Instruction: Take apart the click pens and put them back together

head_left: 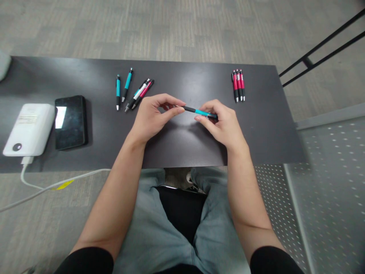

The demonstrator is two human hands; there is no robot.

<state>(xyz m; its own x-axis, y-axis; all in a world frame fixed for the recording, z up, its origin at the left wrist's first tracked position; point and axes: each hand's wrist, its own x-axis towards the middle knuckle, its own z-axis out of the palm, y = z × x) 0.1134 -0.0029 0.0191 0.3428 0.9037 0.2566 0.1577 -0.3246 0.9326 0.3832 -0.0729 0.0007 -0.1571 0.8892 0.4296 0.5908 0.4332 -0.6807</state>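
Observation:
A teal and black pen [196, 111] is held level between both hands above the dark table [265, 133]. My left hand [152, 116] pinches its tip end with thumb and fingers. My right hand [221, 121] wraps closed around the teal barrel end. Two teal pens [122, 87] lie at the back left of my hands. Beside them lie a white pen and a red pen [140, 93]. Three red pens [238, 84] lie side by side at the back right.
A black phone [70, 121] lies face up on the table's left part. A white power bank [28, 129] sits left of it, its white cable [57, 184] hanging off the near edge. A perforated metal surface [327, 182] stands at the right.

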